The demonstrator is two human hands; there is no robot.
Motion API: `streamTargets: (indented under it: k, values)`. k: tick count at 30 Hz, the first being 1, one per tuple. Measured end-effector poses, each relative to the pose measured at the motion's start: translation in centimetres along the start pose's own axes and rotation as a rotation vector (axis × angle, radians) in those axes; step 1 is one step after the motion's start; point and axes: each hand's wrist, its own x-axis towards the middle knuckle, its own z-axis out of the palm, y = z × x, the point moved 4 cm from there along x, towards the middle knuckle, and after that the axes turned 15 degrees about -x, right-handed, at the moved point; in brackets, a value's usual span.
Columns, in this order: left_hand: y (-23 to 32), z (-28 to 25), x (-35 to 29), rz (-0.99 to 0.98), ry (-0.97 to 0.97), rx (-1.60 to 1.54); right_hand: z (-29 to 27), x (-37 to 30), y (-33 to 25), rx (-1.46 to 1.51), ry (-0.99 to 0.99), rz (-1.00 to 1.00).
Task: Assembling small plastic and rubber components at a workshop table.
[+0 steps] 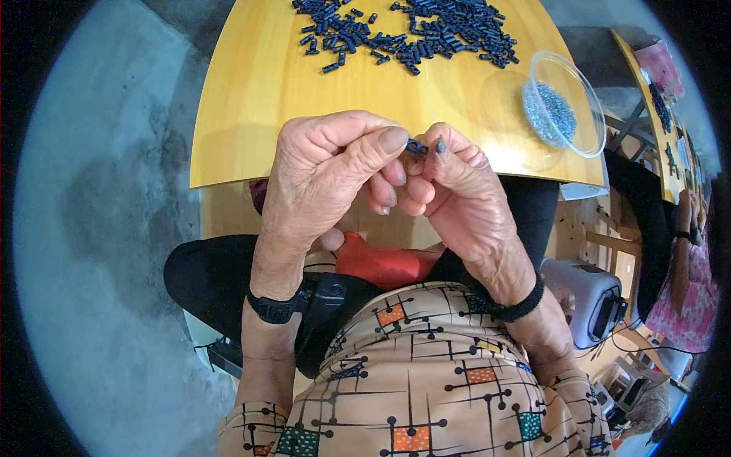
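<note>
- patterned fabric [426, 381] of the person's clothing fills the lower frame, closest to the lens; both forearms rise from it, a black watch [272, 308] on the left wrist and a black band [525, 308] on the right.
- left hand [324, 179]: thumb and forefinger closed together in a pinch, tip against a small dark blue part [416, 145]; remaining fingers curled under.
- right hand [461, 190]: fingers closed on the same part from the other side; the part is mostly hidden between the two pinches.
- judgement: the part is held up off the surface, just in front of its near edge, probably so both hands can work it close to the eyes.
- yellow wooden surface [251, 99]: a loose heap of like dark blue parts [411, 30] lies at the far side, well apart from the hands.
- clear bowl [567, 99] holding small grey bits stands at the right, near that edge.
- bare surface lies between hands and heap, leaving open room to reach forward; the floor [99, 228] drops away at left.
</note>
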Motion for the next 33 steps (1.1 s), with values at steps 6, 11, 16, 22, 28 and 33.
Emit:
streamTargets:
  k: [6,11,16,22,28,33]
  values:
    - [0.4,-0.2,0.0,0.079,-0.032,0.052,0.7,-0.2,0.1,0.011,-0.053,-0.041]
    - [0.8,0.2,-0.4,0.085,-0.032,0.062,0.3,-0.2,0.3,-0.09,-0.065,-0.137]
    - [0.0,0.2,-0.2,0.104,-0.01,-0.04,0.5,-0.3,0.1,-0.179,-0.028,-0.257]
    - [-0.6,0.0,0.0,0.077,-0.051,-0.191,1.1,-0.3,-0.3,-0.325,-0.108,-0.275]
    - [-1.5,0.2,0.1,0.043,0.012,-0.216,0.8,-0.2,-0.3,-0.287,-0.153,-0.269]
    - [-2.1,0.8,-0.2,0.045,0.006,-0.38,0.7,-0.3,0.3,-0.171,-0.127,-0.234]
